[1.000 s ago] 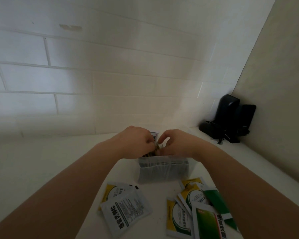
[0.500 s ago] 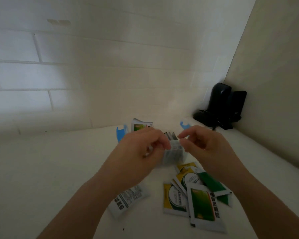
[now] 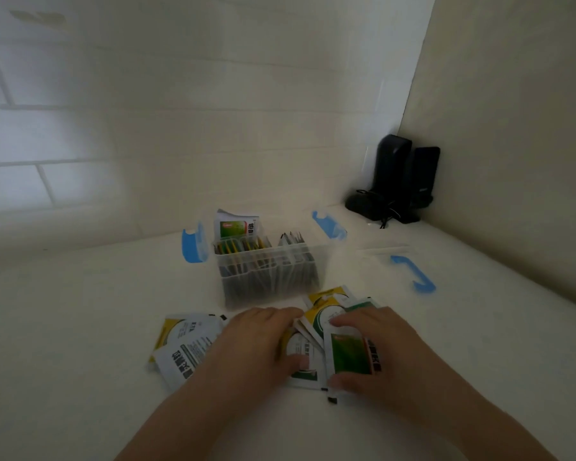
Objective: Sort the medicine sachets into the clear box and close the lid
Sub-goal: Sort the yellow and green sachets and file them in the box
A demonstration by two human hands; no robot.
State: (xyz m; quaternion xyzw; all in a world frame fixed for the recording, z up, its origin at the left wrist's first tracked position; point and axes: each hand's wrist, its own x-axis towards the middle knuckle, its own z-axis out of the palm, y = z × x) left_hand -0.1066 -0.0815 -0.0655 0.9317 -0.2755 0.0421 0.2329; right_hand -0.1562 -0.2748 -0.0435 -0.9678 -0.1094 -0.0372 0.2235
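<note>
The clear box [image 3: 270, 277] stands open mid-table with blue latches [image 3: 193, 244] swung out, sachets upright inside and one green sachet [image 3: 236, 227] sticking up at its back left. Loose sachets lie in front of it. My left hand [image 3: 256, 341] rests on a yellow-and-white sachet [image 3: 305, 372], thumb on top of it; its grip is unclear. My right hand [image 3: 379, 347] has fingers at the top edge and thumb at the bottom edge of a green sachet [image 3: 350, 354]. A white sachet with black print [image 3: 183, 357] lies to the left.
The clear lid [image 3: 386, 252] with a blue handle [image 3: 413, 274] lies on the table right of the box. Black devices with a cable [image 3: 396, 181] sit in the back right corner. Walls close off the back and right.
Both hands left the top of the box and came down toward me onto the loose sachets. The view dropped and the whole box now shows.
</note>
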